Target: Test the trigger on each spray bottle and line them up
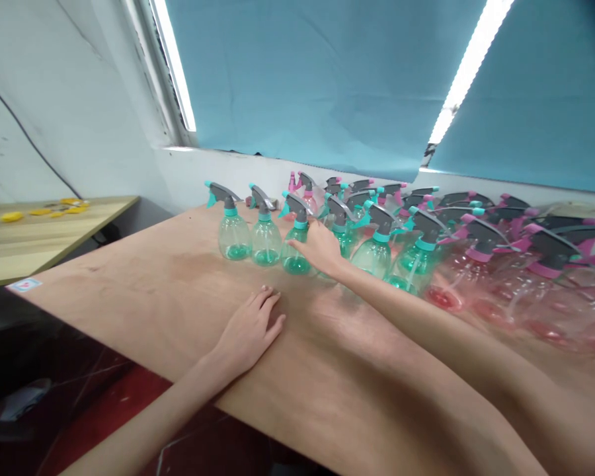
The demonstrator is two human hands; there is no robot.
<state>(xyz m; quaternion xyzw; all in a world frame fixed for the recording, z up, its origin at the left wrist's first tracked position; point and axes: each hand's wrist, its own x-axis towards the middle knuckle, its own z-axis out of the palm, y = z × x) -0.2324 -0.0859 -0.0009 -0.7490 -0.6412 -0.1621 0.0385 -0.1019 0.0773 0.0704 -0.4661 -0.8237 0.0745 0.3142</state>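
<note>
My right hand (321, 248) reaches across the table and wraps round the upper body of a green spray bottle (296, 261), thumb in front and the other fingers mostly hidden behind it. This bottle stands upright, with a grey and turquoise trigger head. To its left stand two more green spray bottles, the nearer one (266, 242) and the outer one (234, 237). On the wooden tabletop (178, 311), my left hand (252, 327) lies palm down with fingers stretched out, holding nothing, in front of the bottles.
Right of my right hand, more green bottles (374, 254) continue the row, followed by pink spray bottles (476, 264). Further trigger heads crowd behind them. A second table (10, 244) at left bears small yellow pieces (12, 217). Blue sheeting (302, 79) covers the windows behind.
</note>
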